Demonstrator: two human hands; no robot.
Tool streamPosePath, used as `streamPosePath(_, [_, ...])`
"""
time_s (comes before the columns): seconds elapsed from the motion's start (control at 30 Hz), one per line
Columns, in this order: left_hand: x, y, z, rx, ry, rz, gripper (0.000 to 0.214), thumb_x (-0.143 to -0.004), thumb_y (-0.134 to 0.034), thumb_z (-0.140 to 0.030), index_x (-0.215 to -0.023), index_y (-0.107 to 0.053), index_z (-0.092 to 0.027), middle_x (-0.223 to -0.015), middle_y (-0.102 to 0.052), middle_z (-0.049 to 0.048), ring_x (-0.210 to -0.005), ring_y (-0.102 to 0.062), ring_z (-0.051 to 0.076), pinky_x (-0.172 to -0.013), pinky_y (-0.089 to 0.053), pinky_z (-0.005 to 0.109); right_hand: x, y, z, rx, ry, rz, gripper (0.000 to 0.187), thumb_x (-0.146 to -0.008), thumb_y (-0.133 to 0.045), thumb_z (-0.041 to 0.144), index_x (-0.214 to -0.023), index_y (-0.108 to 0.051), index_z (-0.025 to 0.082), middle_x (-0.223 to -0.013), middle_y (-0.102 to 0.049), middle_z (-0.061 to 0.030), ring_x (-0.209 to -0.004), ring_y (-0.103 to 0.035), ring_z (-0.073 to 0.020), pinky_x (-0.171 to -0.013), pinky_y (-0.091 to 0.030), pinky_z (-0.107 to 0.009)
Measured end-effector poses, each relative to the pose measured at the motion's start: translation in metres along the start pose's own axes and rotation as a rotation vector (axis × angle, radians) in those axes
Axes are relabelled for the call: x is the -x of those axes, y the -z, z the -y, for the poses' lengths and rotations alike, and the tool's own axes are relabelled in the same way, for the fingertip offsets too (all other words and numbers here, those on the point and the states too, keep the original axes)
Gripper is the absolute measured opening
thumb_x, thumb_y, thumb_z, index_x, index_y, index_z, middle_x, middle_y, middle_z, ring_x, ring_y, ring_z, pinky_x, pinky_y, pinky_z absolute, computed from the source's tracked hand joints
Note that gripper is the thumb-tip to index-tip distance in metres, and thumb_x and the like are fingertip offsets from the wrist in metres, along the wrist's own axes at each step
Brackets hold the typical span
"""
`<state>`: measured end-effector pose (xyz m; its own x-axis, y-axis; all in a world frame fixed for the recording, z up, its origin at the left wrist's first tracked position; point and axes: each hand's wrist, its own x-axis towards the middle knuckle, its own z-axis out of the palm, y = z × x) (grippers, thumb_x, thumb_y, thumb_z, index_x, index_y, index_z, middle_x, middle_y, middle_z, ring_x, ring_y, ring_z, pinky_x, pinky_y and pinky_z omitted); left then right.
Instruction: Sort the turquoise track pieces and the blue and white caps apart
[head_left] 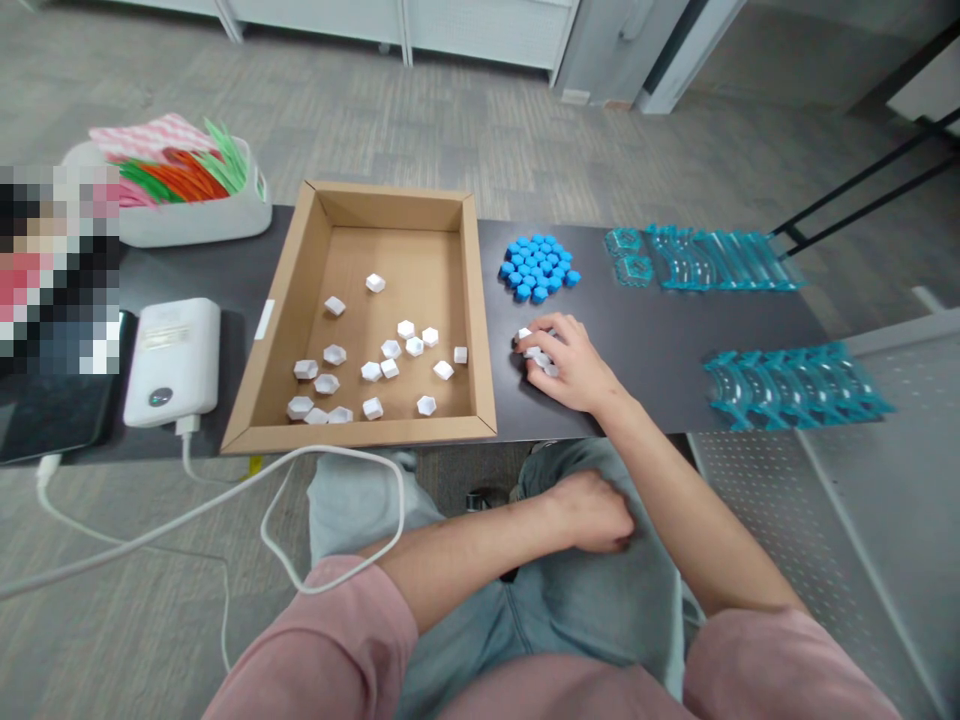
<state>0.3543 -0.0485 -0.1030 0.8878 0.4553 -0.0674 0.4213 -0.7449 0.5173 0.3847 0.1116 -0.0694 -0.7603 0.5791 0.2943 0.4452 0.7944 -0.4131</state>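
Observation:
Several small white hexagonal pieces [533, 352] lie under and between the curled fingers of my right hand [566, 362], on the dark table just right of the cardboard tray [486, 390]. The palm hides part of these pieces. More white hexagonal pieces [371, 371] are scattered inside the tray, mostly toward its near side; some show a hollow face. Just beyond my right hand sits a cluster of blue hexagonal pieces [538, 267]. My left hand [595, 510] rests on my thigh below the table edge, its fingers curled closed, with nothing visible in them.
Clear teal plastic trays [724, 260] lie at the far right, another ridged one [799, 385] nearer. At left are a white power bank [172, 362], a dark phone [64, 400] and a white bin [199, 225] of coloured strips. A white cable [330, 450] loops before the tray.

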Motion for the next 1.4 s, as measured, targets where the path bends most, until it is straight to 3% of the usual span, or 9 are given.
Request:
streamPosePath(0.13, [0.002,0.001,0.0,-0.018,-0.012,-0.006,0.035,-0.115,-0.064,-0.033,-0.108,-0.096,-0.02,-0.112,-0.091,0.019,-0.108,-0.089,0.034,-0.085,-0.068,0.042,0.0,0.003,-0.001,-0.01,-0.031,-0.045,0.027,-0.098,-0.077,0.036,-0.124,-0.081,0.035,-0.134,-0.075,-0.0123,-0.124,-0.069,-0.0417,-0.11,-0.06,-0.067])
streamPosePath(0.27, [0.004,0.001,-0.002,-0.028,-0.017,-0.007,0.036,-0.115,-0.062,-0.031,-0.111,-0.095,-0.016,-0.112,-0.09,0.0182,-0.108,-0.089,0.031,-0.085,-0.068,0.04,-0.002,0.007,-0.001,-0.04,-0.032,-0.057,0.027,-0.098,-0.076,0.033,-0.125,-0.08,0.035,-0.136,-0.074,-0.0129,-0.128,-0.071,-0.0416,-0.114,-0.062,-0.066])
streamPosePath(0.6, [0.004,0.002,-0.003,-0.042,0.005,-0.035,0.029,-0.112,-0.07,-0.033,-0.108,-0.095,-0.018,-0.106,-0.09,0.0147,-0.104,-0.09,0.028,-0.076,-0.063,0.034,-0.001,0.006,0.004,-0.047,-0.018,-0.047,0.028,-0.093,-0.081,0.034,-0.12,-0.083,0.034,-0.131,-0.077,-0.01,-0.113,-0.076,-0.0359,-0.106,-0.069,-0.06])
streamPosePath(1.03, [0.006,0.006,-0.003,-0.024,-0.003,-0.001,0.032,-0.114,-0.066,-0.03,-0.111,-0.094,-0.014,-0.108,-0.09,0.0168,-0.107,-0.09,0.03,-0.084,-0.068,0.039,-0.008,0.012,0.0,-0.044,-0.008,-0.144,0.027,-0.093,-0.081,0.034,-0.119,-0.084,0.035,-0.135,-0.076,-0.0125,-0.123,-0.076,-0.0404,-0.109,-0.07,-0.063])
streamPosePath(1.23, [0.007,0.006,-0.002,-0.024,0.001,0.01,0.034,-0.115,-0.065,-0.032,-0.112,-0.093,-0.014,-0.11,-0.09,0.0167,-0.106,-0.089,0.029,-0.083,-0.067,0.037,-0.027,0.023,0.006,-0.062,0.037,-0.206,0.03,-0.092,-0.082,0.03,-0.122,-0.083,0.035,-0.136,-0.074,-0.0115,-0.129,-0.073,-0.0411,-0.117,-0.064,-0.068])
streamPosePath(1.4, [0.0,-0.001,-0.003,-0.073,0.042,0.01,0.028,-0.114,-0.071,-0.041,-0.109,-0.094,-0.025,-0.108,-0.09,0.0096,-0.102,-0.088,0.023,-0.076,-0.061,0.03,-0.074,0.028,0.034,-0.108,0.175,-0.235,0.038,-0.092,-0.078,0.028,-0.129,-0.08,0.034,-0.139,-0.071,-0.0101,-0.136,-0.068,-0.0404,-0.121,-0.06,-0.07])
